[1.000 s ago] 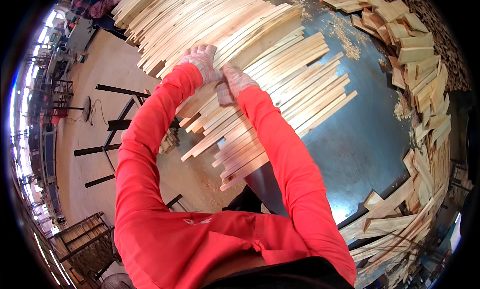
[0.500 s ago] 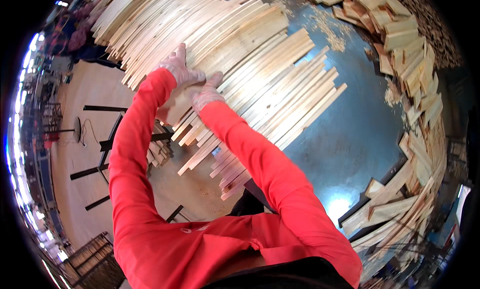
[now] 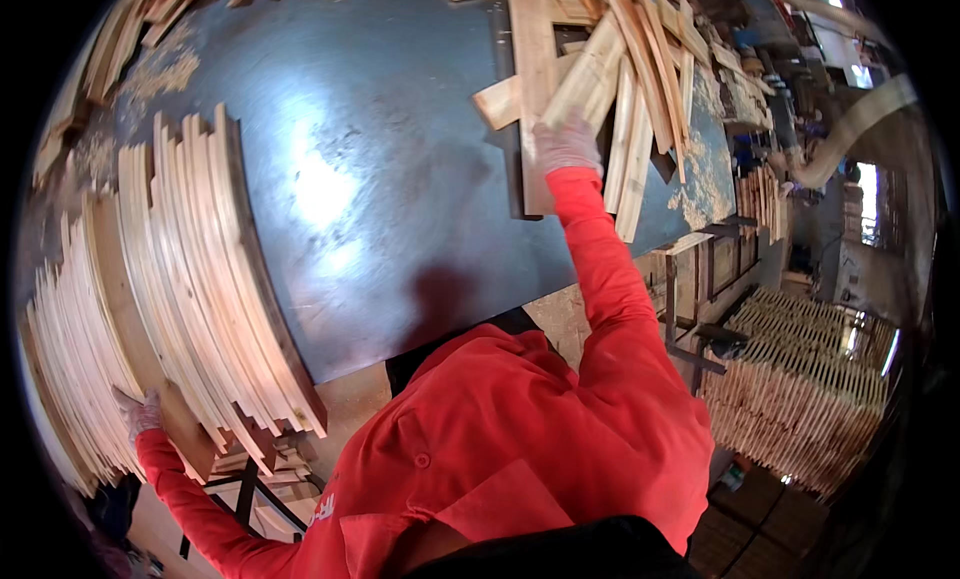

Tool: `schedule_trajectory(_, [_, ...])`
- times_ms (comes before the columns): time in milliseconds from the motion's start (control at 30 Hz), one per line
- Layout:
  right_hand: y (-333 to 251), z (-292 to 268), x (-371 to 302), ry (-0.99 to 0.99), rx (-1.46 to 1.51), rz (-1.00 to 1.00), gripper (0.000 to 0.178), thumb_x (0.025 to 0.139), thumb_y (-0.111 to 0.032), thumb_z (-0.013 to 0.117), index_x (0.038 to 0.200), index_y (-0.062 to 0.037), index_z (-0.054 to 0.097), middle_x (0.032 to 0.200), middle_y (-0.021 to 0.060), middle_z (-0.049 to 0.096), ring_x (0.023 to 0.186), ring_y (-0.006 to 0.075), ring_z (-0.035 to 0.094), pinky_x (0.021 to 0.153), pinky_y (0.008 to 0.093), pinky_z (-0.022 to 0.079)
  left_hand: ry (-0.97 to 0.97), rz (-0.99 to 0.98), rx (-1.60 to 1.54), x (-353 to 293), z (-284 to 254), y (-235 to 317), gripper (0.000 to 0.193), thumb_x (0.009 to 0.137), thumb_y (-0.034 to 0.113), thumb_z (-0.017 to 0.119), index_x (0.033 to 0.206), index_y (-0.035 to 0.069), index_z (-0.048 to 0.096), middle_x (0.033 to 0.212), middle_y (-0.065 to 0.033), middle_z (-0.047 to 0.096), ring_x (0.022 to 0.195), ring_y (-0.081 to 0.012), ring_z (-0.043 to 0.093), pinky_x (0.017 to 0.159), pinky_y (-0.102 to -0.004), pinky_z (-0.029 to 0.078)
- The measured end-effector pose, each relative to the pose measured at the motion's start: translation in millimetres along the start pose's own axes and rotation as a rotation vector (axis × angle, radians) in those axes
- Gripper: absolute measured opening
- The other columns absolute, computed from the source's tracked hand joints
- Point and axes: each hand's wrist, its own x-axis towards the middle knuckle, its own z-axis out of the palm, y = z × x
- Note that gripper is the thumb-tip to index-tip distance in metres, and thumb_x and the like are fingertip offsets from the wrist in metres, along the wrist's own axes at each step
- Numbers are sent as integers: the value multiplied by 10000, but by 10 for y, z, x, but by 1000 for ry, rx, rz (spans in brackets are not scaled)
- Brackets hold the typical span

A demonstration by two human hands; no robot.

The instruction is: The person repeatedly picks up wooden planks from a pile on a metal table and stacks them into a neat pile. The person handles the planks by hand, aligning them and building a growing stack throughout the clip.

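Note:
My left hand (image 3: 140,415), in a pale glove, rests open at the near ends of a row of long wooden strips (image 3: 185,269) at the left of the table. Its fingers lie stretched over the strips, beside a wider board (image 3: 135,309). My right hand (image 3: 568,145), also gloved, is stretched out to a loose pile of boards at the far right. It is closed at the near end of a pale wooden board (image 3: 590,71) that slants across the pile; the fingertips are partly blurred. Under it lies another flat board (image 3: 535,89).
The dark, shiny metal tabletop (image 3: 390,179) spreads between the strips and the pile. Sawdust (image 3: 700,194) lies by the right edge. A stack of slats (image 3: 800,389) stands on the floor at the right, near a metal frame (image 3: 690,329). More boards (image 3: 100,54) lie at the far left.
My view has swung right. Both hands were together on the strips; now my left hand stays at them while my right has moved away to the loose boards and closed on one.

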Motion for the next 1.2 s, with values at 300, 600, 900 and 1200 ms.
schedule_trajectory(300, [164, 141, 937, -21, 130, 368, 1140, 725, -411, 730, 1520, -83, -19, 1532, 288, 115, 1371, 430, 293, 1102, 444, 329, -543, 644, -1175, -1912, -338, 4880, 570, 942, 203, 559, 1456, 66, 357, 1218, -102, 596, 1055, -220, 614, 931, -302, 496])
schedule_trajectory(600, [2412, -978, 1164, -86, 242, -472, 1040, 698, -573, 721, 1505, -121, 246, 1442, 233, 402, 1342, 418, 362, 1123, 492, 274, -1503, 192, -1836, -4362, 459, 6804, 616, 805, 444, 733, 1221, 41, 523, 1012, -111, 624, 826, -246, 606, 736, -411, 536])
schedule_trajectory(900, [2928, -985, 2909, -164, -491, -791, 1020, 765, -498, 706, 1514, -115, 128, 1502, 215, 301, 1385, 387, 302, 1119, 472, 300, -556, -5, -1652, -4753, -7, 7474, 365, 831, 111, 698, 1164, 18, 579, 974, -70, 662, 754, -179, 620, 698, -326, 523])
schedule_trajectory(1200, [1905, -1160, 2311, -211, -36, -786, 294, 901, -193, 450, 1051, 58, 485, 762, 204, 651, 698, 375, 665, 601, 527, 509, -752, 85, -1976, -4913, -78, 7812, 452, 891, 290, 644, 1262, 58, 531, 1132, -102, 629, 962, -217, 621, 852, -374, 534])
